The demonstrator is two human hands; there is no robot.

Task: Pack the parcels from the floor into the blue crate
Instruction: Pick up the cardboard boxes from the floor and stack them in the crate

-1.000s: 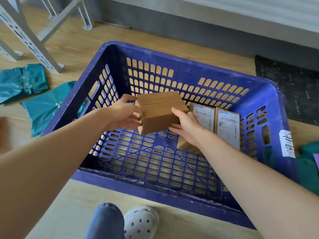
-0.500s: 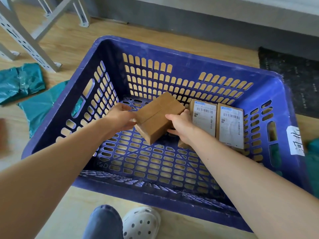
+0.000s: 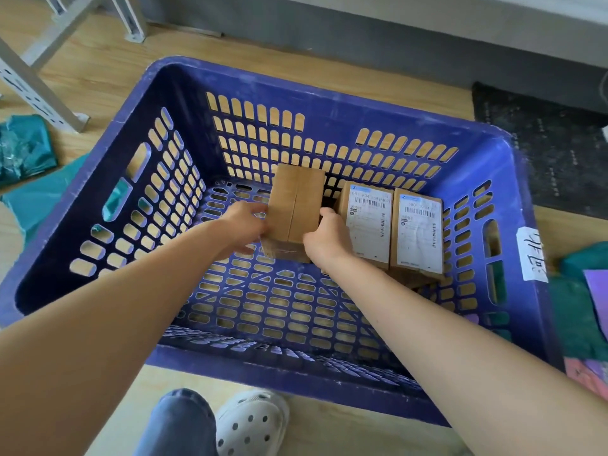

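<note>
A blue slotted crate [image 3: 332, 90] stands on the wooden floor in front of me. Inside it, a plain brown cardboard parcel [image 3: 296, 205] sits toward the far wall, its long side pointing away from me. My left hand [image 3: 245, 227] grips its left side and my right hand [image 3: 327, 236] grips its right side. Right of it stand two brown parcels with white barcode labels, one [image 3: 368, 222] beside my right hand and one [image 3: 418, 232] nearer the crate's right wall. The plain parcel's base is hidden by my hands.
Teal plastic mailer bags lie on the floor at the left [image 3: 26, 153] and at the right [image 3: 579, 311]. A grey metal frame leg [image 3: 36, 90] stands far left. A dark mat [image 3: 543, 143] lies beyond the crate. My shoe [image 3: 253, 422] is below the near rim.
Both hands have carried the plain parcel down and farther into the crate, turning it lengthwise, so it now sits next to the two labelled parcels.
</note>
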